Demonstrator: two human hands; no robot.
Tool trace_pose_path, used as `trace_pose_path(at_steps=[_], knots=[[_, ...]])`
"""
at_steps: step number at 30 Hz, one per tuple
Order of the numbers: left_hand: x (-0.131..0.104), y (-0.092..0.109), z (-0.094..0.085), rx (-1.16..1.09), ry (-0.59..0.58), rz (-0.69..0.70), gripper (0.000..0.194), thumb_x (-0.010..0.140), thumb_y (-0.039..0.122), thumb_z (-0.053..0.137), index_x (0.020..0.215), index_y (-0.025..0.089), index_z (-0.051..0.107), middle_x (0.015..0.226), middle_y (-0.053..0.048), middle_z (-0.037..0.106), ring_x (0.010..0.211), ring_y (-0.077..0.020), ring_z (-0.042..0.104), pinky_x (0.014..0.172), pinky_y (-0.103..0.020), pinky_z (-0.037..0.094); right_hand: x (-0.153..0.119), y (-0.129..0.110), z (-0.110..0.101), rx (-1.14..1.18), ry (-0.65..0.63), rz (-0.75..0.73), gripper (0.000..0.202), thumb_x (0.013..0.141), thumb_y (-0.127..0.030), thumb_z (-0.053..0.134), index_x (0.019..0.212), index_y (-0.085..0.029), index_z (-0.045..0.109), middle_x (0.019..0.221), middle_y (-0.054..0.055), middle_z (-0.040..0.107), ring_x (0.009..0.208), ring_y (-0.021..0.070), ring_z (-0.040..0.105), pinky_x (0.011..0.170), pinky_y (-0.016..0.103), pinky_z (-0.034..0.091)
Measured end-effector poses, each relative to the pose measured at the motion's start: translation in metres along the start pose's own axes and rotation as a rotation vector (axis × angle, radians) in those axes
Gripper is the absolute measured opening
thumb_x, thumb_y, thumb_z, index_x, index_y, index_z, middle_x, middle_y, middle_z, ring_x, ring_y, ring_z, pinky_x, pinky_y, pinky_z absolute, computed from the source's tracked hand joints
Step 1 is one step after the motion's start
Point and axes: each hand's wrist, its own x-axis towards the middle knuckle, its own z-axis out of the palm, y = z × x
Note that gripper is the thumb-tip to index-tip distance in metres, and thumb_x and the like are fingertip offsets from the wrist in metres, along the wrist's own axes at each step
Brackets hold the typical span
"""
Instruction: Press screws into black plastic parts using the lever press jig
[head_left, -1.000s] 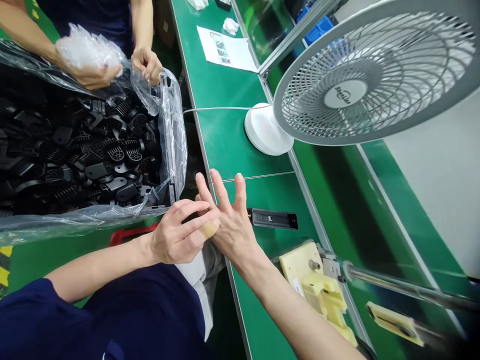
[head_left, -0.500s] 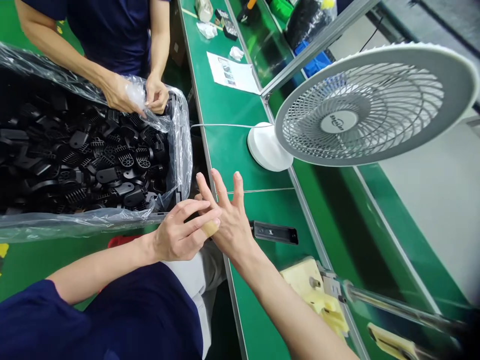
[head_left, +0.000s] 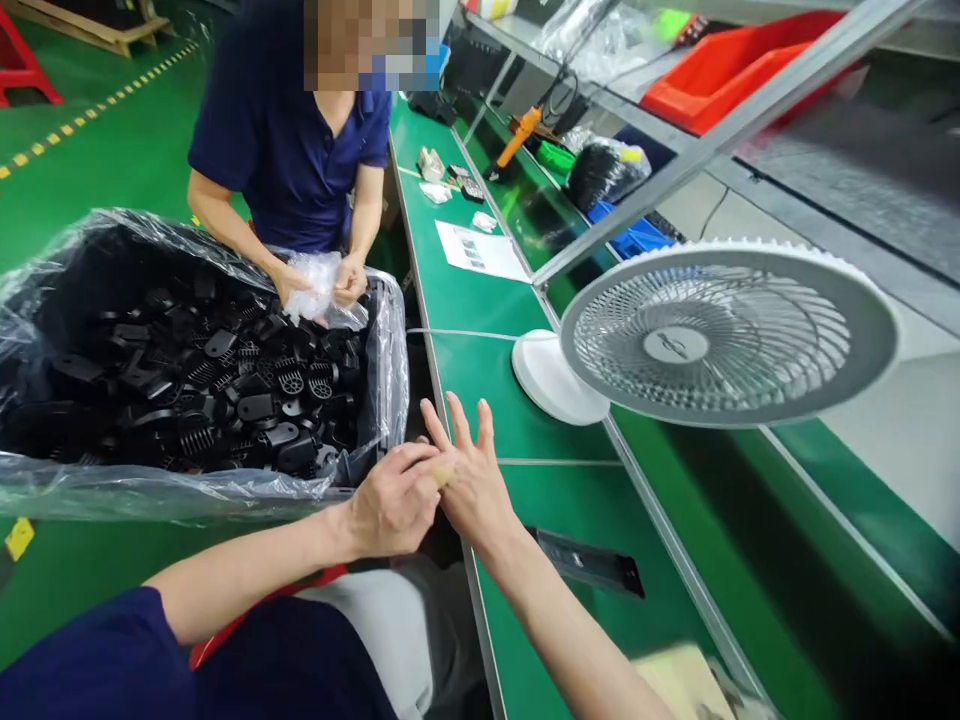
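My right hand [head_left: 478,495] is raised above the bench edge, its back toward me and several fingers spread. My left hand [head_left: 396,503] touches it from the left, with fingers bent and pressed together at the thumb side. A small pale yellowish covering or piece [head_left: 443,474] shows at my left fingertips, against the right hand; I cannot tell whether it is worn or held. What lies between those fingertips is hidden. Below and right of my right hand, a long black plastic part [head_left: 589,562] lies on the green bench [head_left: 551,500].
A plastic-lined crate [head_left: 388,370] of black parts [head_left: 247,385] stands left. Across it, a co-worker [head_left: 292,150] handles clear plastic [head_left: 315,285]. On the bench are a white fan [head_left: 720,335], its cable, and a paper sheet [head_left: 480,250]. A cream fixture [head_left: 682,685] stands lower right.
My view has tilted up, so the scene sits lower and more of the co-worker and shelf shows. My left fingers, straighter before, have bent in against my right hand.
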Motion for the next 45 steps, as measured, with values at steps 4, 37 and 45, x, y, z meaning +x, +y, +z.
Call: trace_pose_path(at_steps=[4, 37, 45], knots=[[-0.01, 0.001, 0.004, -0.038, -0.041, -0.034, 0.057, 0.089, 0.008, 0.043, 0.144, 0.01, 0.031, 0.113, -0.018, 0.065, 0.113, -0.0258, 0.058, 0.089, -0.045, 0.057, -0.001, -0.003, -0.003, 0.039, -0.129, 0.04, 0.019, 0.091, -0.026, 0.056, 0.096, -0.015, 0.071, 0.142, 0.014, 0.048, 0.135, 0.0427, 0.036, 0.107, 0.07, 0.031], [-0.027, 0.015, 0.025, -0.165, -0.066, -0.086, 0.061, 0.09, 0.01, 0.045, 0.147, 0.017, 0.026, 0.12, -0.016, 0.061, 0.111, -0.024, 0.059, 0.091, -0.044, 0.055, -0.034, -0.011, -0.001, -0.073, -0.186, 0.089, 0.027, 0.087, -0.019, 0.054, 0.108, -0.012, 0.07, 0.143, 0.017, 0.045, 0.138, 0.0405, 0.031, 0.118, 0.064, 0.005], [-0.031, 0.018, 0.03, -0.205, -0.039, -0.097, 0.06, 0.089, 0.01, 0.046, 0.146, 0.017, 0.029, 0.115, -0.015, 0.063, 0.11, -0.0232, 0.058, 0.092, -0.042, 0.054, -0.038, -0.011, -0.001, -0.088, -0.222, 0.093, 0.024, 0.087, -0.021, 0.056, 0.104, -0.012, 0.071, 0.141, 0.016, 0.047, 0.137, 0.0403, 0.033, 0.116, 0.065, 0.016]])
